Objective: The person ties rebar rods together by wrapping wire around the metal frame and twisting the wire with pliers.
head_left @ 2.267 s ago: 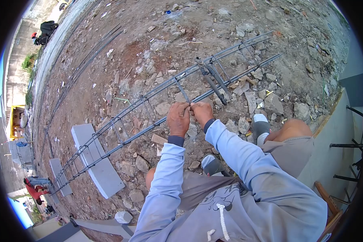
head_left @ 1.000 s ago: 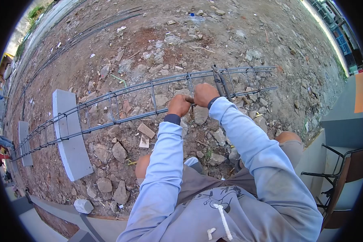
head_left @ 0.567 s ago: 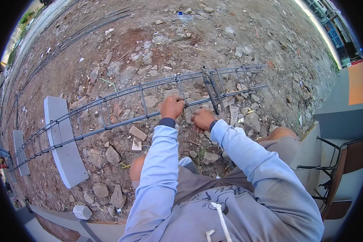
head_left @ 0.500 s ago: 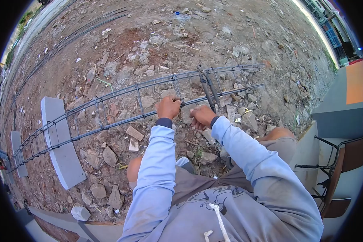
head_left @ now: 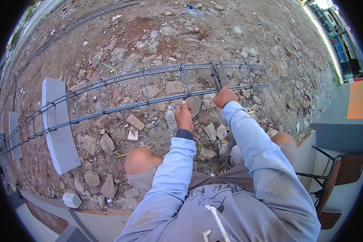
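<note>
A rebar cage [head_left: 125, 107] of long bars and rectangular stirrups stretches across the view. My left hand [head_left: 184, 117] is closed just below its near bar, beside a stirrup corner, thumb pointing up. Whatever its fingers pinch is too small to make out. My right hand [head_left: 226, 97] is wrapped round the handle ends of dark pincers [head_left: 215, 76]. The pincers lie across the cage, their head at the far bars and their handles toward me.
Two pale blocks, a larger one [head_left: 60, 133] and a smaller one [head_left: 14, 135], sit beneath the cage at left. Broken stones [head_left: 107, 144] and tile pieces [head_left: 135, 122] litter the dirt. More bars [head_left: 78, 22] lie far left. A chair [head_left: 341, 173] stands at right.
My right hand has moved up and right and taken hold of the pincers' handles. My left hand has dropped slightly and turned thumb up below the near bar. The view has shifted a little.
</note>
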The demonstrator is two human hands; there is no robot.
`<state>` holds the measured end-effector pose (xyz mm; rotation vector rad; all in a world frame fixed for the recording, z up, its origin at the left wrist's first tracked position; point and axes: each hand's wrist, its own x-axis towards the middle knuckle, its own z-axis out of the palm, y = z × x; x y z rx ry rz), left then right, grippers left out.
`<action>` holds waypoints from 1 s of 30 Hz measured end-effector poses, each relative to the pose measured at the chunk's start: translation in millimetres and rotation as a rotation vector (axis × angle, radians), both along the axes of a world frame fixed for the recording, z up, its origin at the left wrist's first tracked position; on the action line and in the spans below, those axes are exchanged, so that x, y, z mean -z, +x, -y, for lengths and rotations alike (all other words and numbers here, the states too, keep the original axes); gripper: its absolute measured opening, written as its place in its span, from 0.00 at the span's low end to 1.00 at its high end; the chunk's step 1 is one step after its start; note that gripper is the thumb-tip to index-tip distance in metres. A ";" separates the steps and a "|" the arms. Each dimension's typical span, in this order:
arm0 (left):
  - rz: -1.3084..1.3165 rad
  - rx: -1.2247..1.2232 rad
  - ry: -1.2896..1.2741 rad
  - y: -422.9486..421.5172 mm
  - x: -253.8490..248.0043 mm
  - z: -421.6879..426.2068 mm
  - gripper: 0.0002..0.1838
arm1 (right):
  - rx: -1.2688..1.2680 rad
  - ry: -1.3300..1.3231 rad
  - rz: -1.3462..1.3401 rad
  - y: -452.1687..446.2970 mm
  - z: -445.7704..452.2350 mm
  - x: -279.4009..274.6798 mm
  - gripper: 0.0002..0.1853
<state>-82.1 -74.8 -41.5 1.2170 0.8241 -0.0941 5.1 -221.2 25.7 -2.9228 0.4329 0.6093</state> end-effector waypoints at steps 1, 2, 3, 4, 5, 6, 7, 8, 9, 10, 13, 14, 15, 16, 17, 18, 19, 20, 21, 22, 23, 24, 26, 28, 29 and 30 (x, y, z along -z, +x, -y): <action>-0.032 0.002 -0.172 -1.6 -4.5 -0.1 0.21 | 0.039 0.002 -0.020 3.1 2.3 -2.1 0.19; -0.059 -0.001 -0.347 0.1 -9.7 0.8 0.22 | 0.066 0.014 0.070 5.9 4.9 -1.8 0.13; -0.013 -0.024 -0.475 4.5 -16.2 1.1 0.23 | -0.035 0.139 0.019 13.3 16.9 6.2 0.15; 0.033 -0.044 -0.601 10.4 -21.7 1.0 0.24 | -0.136 0.262 -0.036 20.8 29.2 6.8 0.17; 0.077 -0.066 -0.727 15.7 -25.2 0.1 0.26 | -0.017 0.505 -0.064 25.2 38.0 9.8 0.15; 0.091 -0.100 -0.829 18.8 -22.4 -2.1 0.24 | 0.118 0.736 -0.093 27.1 39.3 0.5 0.13; 0.110 -0.117 -0.858 17.9 -17.4 0.7 0.22 | 0.181 0.801 -0.099 21.4 31.6 -20.5 0.12; 0.132 -0.133 -0.886 17.6 -11.5 5.8 0.21 | 0.244 0.866 -0.102 14.6 23.8 -39.6 0.10; 0.155 -0.149 -0.914 18.9 -7.6 9.3 0.20 | 0.306 0.931 -0.106 9.5 18.0 -54.5 0.09; 0.162 -0.156 -0.908 20.1 -6.2 11.2 0.19 | 0.379 0.999 -0.134 5.5 14.7 -66.3 0.15; 0.181 -0.156 -0.936 16.6 7.5 19.0 0.16 | 0.270 0.919 -0.254 -10.9 4.3 -108.6 0.26; 0.205 -0.151 -0.972 17.8 16.3 19.6 0.15 | 0.189 0.837 -0.271 -14.0 5.3 -113.3 0.34; 0.229 -0.145 -1.006 19.1 17.6 18.6 0.15 | -0.039 0.674 -0.221 -17.7 5.2 -120.1 0.35; 0.237 -0.138 -1.019 19.3 18.6 18.9 0.15 | -0.262 0.505 -0.171 -22.4 4.9 -127.2 0.37; 0.245 -0.132 -1.029 19.5 19.7 18.3 0.15 | -0.482 0.333 -0.120 -26.4 5.0 -131.0 0.38; 0.253 -0.127 -1.039 19.1 15.1 17.1 0.15 | -0.476 0.205 -0.137 -30.1 7.8 -129.1 0.40; 0.227 -0.157 -1.032 18.1 10.0 17.4 0.15 | -0.515 0.118 -0.118 -35.6 9.2 -128.2 0.39; 0.203 -0.184 -1.024 18.2 4.5 18.7 0.15 | -0.553 0.031 -0.097 -41.1 9.3 -129.1 0.38; 0.179 -0.212 -1.016 18.6 0.8 19.4 0.15 | -0.590 -0.056 -0.075 -45.6 9.0 -130.2 0.37; 0.175 -0.203 -0.990 18.4 1.7 19.7 0.15 | -0.578 -0.081 -0.079 -49.0 5.6 -131.7 0.37; 0.171 -0.196 -0.964 18.1 2.6 19.2 0.15 | -0.596 -0.099 -0.047 -51.5 4.8 -130.5 0.37; 0.165 -0.190 -0.936 17.0 2.7 18.0 0.15 | -0.614 -0.117 -0.016 -54.0 4.0 -128.1 0.37; 0.141 -0.194 -0.898 16.0 1.9 16.8 0.15 | -0.655 -0.145 0.017 -55.6 -0.4 -126.8 0.37; 0.124 -0.200 -0.876 15.5 2.4 15.5 0.15 | -0.691 -0.168 0.021 -58.2 -8.9 -130.7 0.36; 0.123 -0.206 -0.875 16.7 2.4 15.4 0.15 | -0.701 -0.215 0.026 -60.9 -14.3 -133.9 0.36; 0.122 -0.212 -0.876 18.1 3.8 16.6 0.15 | -0.710 -0.263 0.032 -64.3 -20.7 -137.8 0.36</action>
